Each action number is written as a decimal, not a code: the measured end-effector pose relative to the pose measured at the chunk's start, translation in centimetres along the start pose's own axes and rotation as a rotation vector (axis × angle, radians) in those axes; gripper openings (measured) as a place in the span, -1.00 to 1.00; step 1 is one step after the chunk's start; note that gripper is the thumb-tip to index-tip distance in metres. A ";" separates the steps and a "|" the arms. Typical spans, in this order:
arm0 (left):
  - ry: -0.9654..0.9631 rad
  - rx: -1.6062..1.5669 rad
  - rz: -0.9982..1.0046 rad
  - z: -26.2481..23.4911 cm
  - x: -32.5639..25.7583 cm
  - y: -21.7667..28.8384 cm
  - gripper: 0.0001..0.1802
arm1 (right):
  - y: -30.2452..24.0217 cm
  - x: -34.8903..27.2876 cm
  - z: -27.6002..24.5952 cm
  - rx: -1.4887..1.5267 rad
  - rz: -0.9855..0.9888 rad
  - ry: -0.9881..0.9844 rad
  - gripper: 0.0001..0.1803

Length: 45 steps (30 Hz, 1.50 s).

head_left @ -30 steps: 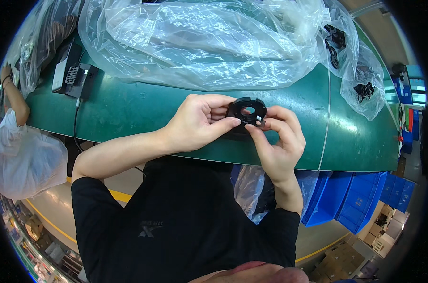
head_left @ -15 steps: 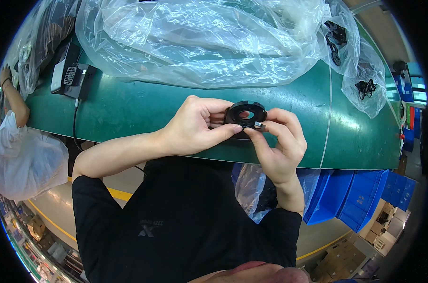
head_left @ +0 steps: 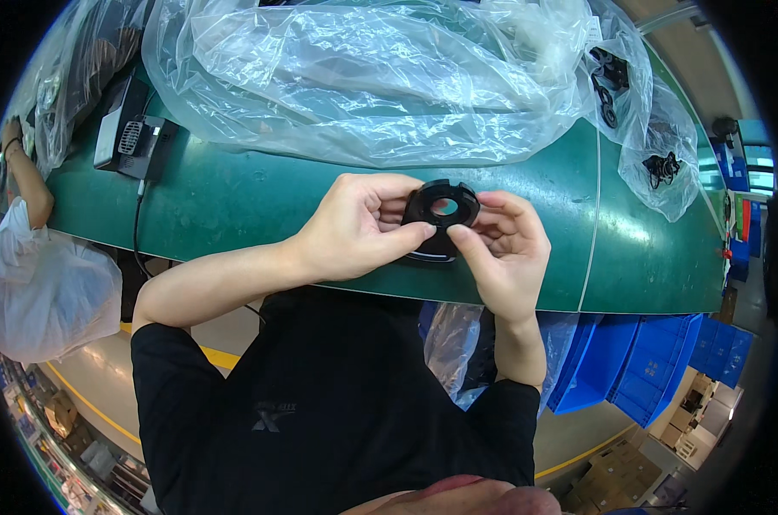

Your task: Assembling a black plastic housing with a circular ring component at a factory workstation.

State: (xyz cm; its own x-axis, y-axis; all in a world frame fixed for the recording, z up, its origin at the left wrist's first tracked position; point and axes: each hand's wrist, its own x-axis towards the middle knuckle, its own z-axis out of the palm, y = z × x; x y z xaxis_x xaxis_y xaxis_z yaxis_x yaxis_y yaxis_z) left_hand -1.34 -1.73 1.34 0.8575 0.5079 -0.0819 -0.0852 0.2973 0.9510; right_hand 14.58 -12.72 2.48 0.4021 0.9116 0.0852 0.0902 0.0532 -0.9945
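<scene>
A black ring-shaped plastic part (head_left: pixel 441 190) with a round hole and notched rim is held up over the green table (head_left: pixel 260 193). My left hand (head_left: pixel 359 225) grips its left side, thumb on the lower front face and fingers behind. From the right, my right hand (head_left: pixel 505 245) pinches the same part, its thumb pressed to the lower rim and its fingers curled at the right edge. Below the ring a dark flat section with a pale lower edge shows between the thumbs. The back of the part is hidden.
A large clear plastic bag (head_left: pixel 363 86) spreads along the far side. Smaller bags (head_left: pixel 659 172) with black parts lie at right. A black device (head_left: pixel 140 142) with a cable stands at left. Blue bins (head_left: pixel 655 365) sit below the right edge. A co-worker's arm (head_left: pixel 30 184) is at far left.
The ring part has tilted and shifted slightly left. My right thumb has moved onto its lower rim; the small silvery piece seen by my right fingers no longer shows.
</scene>
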 end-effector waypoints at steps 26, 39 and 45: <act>0.077 0.029 0.125 0.3 -0.3 -0.3 -0.80 | 0.1 -0.1 1.6 -0.046 -0.136 0.023 -0.86; 0.092 0.097 0.080 0.0 -0.2 -0.2 -0.81 | 0.9 -0.1 1.9 0.088 -0.071 -0.018 -0.89; 0.075 0.131 0.101 0.1 -0.5 -0.1 -0.81 | 0.9 -0.3 1.8 -0.033 -0.166 -0.028 -0.90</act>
State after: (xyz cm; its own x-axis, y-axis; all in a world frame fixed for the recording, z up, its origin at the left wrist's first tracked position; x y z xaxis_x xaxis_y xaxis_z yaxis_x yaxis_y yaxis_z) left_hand -1.73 -2.14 1.30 0.8071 0.5904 -0.0013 -0.0983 0.1365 0.9858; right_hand 12.91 -12.24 1.47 0.3542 0.9024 0.2456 0.1833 0.1906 -0.9644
